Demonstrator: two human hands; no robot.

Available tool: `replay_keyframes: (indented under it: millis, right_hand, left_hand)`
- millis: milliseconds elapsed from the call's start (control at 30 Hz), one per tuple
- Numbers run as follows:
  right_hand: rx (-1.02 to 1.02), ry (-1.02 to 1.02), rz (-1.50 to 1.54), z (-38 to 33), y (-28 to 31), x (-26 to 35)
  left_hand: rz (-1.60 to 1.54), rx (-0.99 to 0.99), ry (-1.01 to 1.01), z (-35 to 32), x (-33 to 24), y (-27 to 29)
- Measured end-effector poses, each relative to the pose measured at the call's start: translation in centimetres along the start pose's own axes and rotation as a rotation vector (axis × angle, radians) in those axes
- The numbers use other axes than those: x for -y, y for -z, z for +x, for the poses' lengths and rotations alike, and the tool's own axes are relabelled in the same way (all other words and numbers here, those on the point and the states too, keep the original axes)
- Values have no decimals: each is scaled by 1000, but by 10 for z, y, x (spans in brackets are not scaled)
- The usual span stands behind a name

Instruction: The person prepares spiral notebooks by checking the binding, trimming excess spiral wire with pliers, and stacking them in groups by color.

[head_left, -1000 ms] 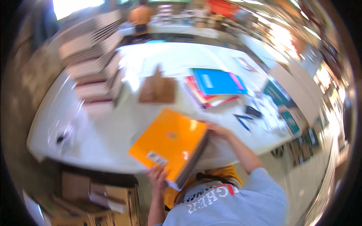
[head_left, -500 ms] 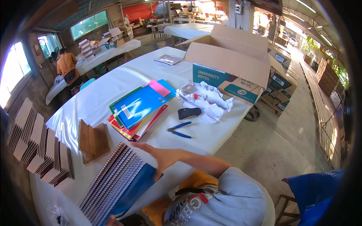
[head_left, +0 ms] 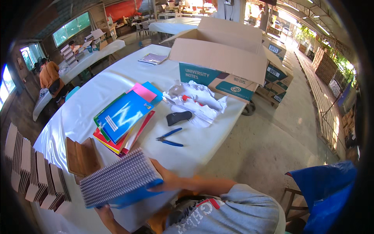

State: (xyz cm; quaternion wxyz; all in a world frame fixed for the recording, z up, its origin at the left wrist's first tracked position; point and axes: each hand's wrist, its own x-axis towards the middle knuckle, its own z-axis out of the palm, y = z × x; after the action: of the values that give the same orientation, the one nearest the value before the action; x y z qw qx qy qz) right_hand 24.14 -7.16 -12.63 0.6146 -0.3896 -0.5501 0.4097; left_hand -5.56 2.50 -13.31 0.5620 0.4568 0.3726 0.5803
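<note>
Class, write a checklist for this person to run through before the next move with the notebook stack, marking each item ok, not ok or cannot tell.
1. Right hand gripping the spiral notebook stack: ok, at its right end.
2. Left hand supporting it: ok, at the near left corner, fingers partly hidden.
3. Spiral edges lined up: ok, roughly even.
4. Stack clear of the wooden stand: cannot tell, they overlap in view.
5. Blue-handled pliers apart from the stack: ok.
6. Crumpled paper cleared off the table: not ok.
</note>
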Motion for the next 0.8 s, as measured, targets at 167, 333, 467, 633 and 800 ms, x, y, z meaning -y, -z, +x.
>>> replay_keyframes:
  millis: [167,333,467,633,800]
  right_hand:
    - [-70,151,-225,-15,-8,-33]
    - [-140,87,-261,-5,-3,7]
    - [-174,18,-43,-20,-16,-16]
    - [178,-88,-112,-12,11,23]
    - [-31,-208,-1047,5,139,22]
  left_hand:
    - [58,106,-69,14,8,14]
    - [71,47,55,23,19,33]
    - [287,116,-102,21,37,45]
    - [137,78,-32,23,30,32]
    - [152,69,-5,30,29,27]
